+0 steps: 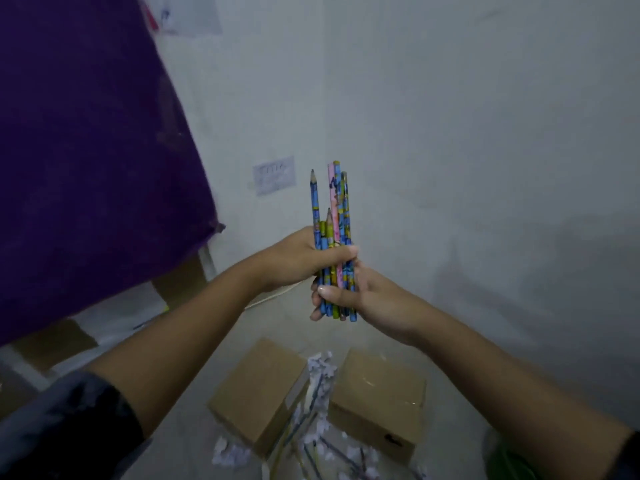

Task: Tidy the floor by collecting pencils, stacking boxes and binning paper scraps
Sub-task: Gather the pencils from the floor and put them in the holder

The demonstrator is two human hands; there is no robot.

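Head view: upright pencil bundle (334, 237) gripped by left hand (298, 259) mid-shaft, right hand (349, 296) clasping lower ends.

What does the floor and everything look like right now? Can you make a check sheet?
Surface: pale floor, dimly lit.
Job's things: pencil bundle held upright; more pencils on the floor; two cardboard boxes side by side, unstacked.
Clutter: paper scraps between and before the boxes.
Hands: left hand and right hand both grip the bundle.
Cables: pale cord below the left wrist.
Surroundings: purple cloth, white wall with a paper note.
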